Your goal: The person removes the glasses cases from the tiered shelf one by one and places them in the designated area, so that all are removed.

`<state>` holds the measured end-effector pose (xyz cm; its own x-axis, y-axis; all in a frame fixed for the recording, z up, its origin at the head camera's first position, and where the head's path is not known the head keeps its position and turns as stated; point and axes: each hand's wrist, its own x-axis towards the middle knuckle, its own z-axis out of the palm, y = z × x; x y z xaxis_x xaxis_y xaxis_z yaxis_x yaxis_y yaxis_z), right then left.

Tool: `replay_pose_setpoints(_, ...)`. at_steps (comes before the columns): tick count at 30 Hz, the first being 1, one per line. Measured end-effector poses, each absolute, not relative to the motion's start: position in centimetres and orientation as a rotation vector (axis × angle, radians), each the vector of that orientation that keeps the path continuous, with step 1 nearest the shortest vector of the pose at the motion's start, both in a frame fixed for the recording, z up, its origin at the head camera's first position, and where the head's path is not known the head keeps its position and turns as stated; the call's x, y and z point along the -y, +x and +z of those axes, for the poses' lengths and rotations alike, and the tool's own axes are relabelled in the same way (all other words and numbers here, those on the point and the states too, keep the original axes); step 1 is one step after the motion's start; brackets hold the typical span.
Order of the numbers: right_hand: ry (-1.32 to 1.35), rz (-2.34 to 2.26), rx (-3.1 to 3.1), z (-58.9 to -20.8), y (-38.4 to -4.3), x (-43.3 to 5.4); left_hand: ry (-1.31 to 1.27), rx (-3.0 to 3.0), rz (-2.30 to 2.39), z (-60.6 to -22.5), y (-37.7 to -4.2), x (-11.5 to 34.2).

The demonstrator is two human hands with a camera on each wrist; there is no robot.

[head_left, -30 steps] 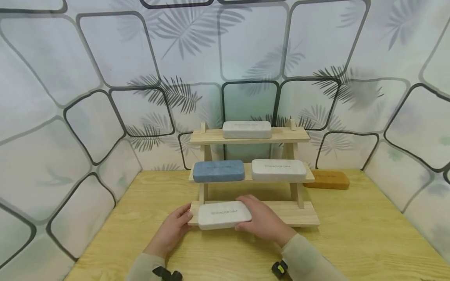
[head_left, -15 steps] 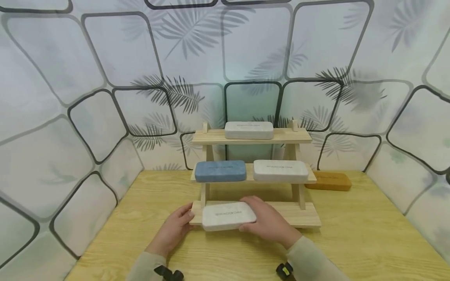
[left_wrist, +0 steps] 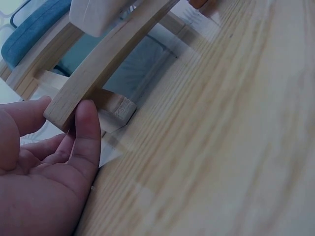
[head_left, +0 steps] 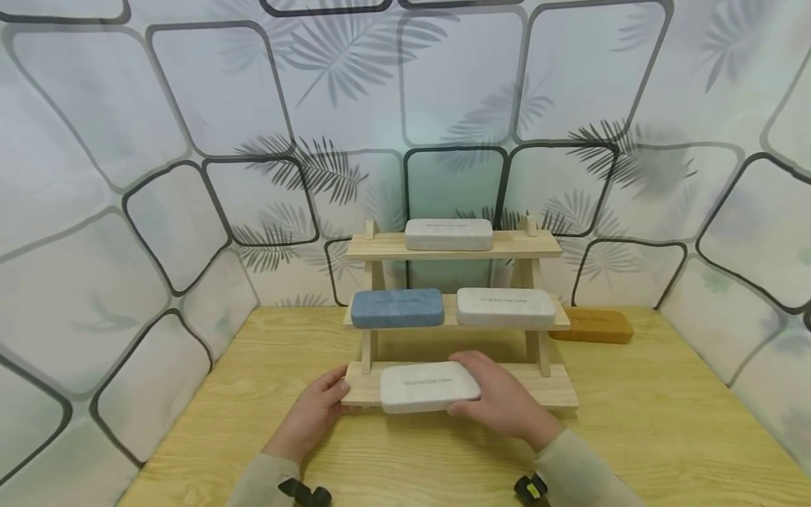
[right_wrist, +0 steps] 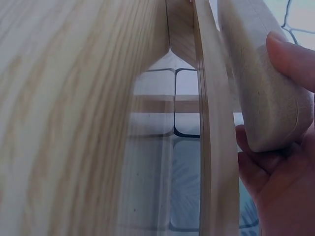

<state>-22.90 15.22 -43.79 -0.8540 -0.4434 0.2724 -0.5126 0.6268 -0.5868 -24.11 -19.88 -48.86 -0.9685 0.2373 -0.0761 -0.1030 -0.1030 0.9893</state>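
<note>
My right hand [head_left: 500, 398] grips the right end of a white glasses case [head_left: 427, 387] with lettering on its lid. The case overlaps the lowest board of a three-tier wooden display stand [head_left: 532, 387], its left end tipped slightly down. In the right wrist view, the thumb lies on one face of the case [right_wrist: 266, 83] and fingers curl beneath its end, beside the board's edge. My left hand [head_left: 307, 415] holds the left end of that same board. The left wrist view shows its thumb and index finger pinching the board's corner [left_wrist: 64, 110].
On the middle tier sit a blue case [head_left: 397, 308] and another white case [head_left: 505, 308]. A further white case [head_left: 448, 234] is on the top tier. Behind the stand's right side, an orange-brown case [head_left: 595, 327] lies on the wooden table [head_left: 405, 465]. Patterned fabric [head_left: 190, 105] surrounds the table.
The right hand has shifted the white case to the right along the lowest tier, and its tilt has lessened a little. The left hand keeps its hold on the board's end.
</note>
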Motion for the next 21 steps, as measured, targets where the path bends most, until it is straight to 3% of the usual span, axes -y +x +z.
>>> replay_pose_setpoints(21, 0.767, 1.015, 2.72, -42.5, -22.0, -17.5, 0.14, -1.921, 2.167, -48.9, -24.2, 20.0)
